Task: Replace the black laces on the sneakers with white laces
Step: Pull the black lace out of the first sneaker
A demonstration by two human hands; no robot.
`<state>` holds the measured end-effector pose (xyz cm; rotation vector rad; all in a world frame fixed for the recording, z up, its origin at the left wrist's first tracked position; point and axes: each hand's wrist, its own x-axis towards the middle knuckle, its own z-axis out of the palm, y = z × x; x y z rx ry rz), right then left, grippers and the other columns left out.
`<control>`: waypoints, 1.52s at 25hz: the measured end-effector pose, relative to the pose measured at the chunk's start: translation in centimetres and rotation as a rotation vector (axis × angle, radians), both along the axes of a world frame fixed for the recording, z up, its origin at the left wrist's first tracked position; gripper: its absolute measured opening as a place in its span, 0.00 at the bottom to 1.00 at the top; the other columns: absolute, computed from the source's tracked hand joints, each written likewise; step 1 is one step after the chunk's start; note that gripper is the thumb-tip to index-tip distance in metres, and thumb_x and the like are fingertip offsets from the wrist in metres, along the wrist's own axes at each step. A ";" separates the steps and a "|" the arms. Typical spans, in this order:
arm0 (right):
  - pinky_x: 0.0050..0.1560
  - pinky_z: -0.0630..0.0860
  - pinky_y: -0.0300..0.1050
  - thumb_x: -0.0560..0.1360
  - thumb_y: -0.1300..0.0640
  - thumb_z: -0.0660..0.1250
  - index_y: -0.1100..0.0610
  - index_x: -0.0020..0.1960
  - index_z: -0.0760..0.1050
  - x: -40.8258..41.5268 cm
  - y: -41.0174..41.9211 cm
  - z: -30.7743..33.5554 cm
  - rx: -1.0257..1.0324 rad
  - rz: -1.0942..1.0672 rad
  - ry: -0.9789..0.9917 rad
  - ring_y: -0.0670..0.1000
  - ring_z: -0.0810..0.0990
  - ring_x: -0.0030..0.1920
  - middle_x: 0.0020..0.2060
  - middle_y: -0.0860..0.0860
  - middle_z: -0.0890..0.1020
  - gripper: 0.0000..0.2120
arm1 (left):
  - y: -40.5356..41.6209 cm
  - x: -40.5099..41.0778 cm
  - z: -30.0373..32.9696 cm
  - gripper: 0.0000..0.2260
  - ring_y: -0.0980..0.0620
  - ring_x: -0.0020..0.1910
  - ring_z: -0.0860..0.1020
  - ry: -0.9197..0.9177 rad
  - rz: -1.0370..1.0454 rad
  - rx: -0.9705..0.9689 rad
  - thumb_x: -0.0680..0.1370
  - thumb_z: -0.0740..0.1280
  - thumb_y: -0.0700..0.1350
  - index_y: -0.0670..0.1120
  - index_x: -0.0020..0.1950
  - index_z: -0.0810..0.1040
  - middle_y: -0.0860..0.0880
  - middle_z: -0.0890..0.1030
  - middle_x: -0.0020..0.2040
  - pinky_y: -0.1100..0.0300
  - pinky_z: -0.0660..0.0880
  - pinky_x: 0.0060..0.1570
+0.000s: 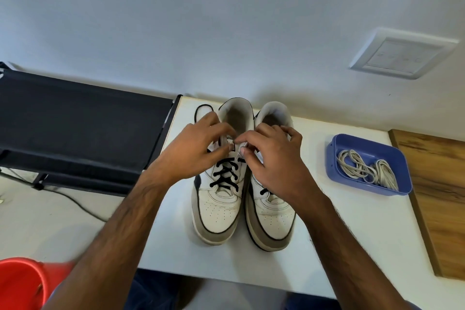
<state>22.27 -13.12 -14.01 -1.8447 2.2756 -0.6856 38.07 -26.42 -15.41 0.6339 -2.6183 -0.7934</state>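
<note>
Head view shows me both sneakers side by side mid-table, toes toward the near edge, heels toward the wall. On the left sneaker [216, 199] my left hand [198, 148] and right hand [271, 158] pinch the black lace [225, 173] at the top eyelets. Its tongue label is too blurred to read. My right hand hides most of the right sneaker's [271, 214] lacing. White laces [364, 166] sit coiled in the blue tray [334, 158] near the table's [327, 246] right edge.

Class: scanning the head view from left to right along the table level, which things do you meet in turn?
Red bucket → black stand → left sneaker → right sneaker → blue tray holding white laces → wooden board.
</note>
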 end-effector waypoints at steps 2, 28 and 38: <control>0.67 0.57 0.55 0.80 0.53 0.64 0.43 0.53 0.78 0.1 0.0 -0.2 0.007 0.002 0.002 0.46 0.73 0.57 0.46 0.40 0.74 0.07 | -0.1 0.2 0.1 0.15 0.57 0.42 0.70 -0.035 -0.060 -0.109 0.78 0.62 0.59 0.54 0.59 0.82 0.58 0.67 0.44 0.56 0.70 0.42; 0.69 0.61 0.59 0.78 0.56 0.62 0.44 0.54 0.79 -1.0 0.5 -0.9 -0.069 -0.004 -0.058 0.46 0.76 0.55 0.44 0.41 0.76 0.11 | 0.4 -0.1 -0.2 0.15 0.56 0.49 0.71 -0.021 -0.059 -0.165 0.76 0.67 0.58 0.55 0.60 0.81 0.57 0.69 0.48 0.55 0.69 0.48; 0.70 0.60 0.59 0.79 0.57 0.63 0.44 0.55 0.80 -1.0 0.5 -0.8 -0.054 0.001 -0.084 0.46 0.76 0.55 0.44 0.39 0.74 0.11 | -0.6 1.3 0.5 0.06 0.58 0.40 0.74 0.057 0.104 -0.073 0.71 0.72 0.53 0.53 0.43 0.80 0.56 0.71 0.48 0.54 0.75 0.44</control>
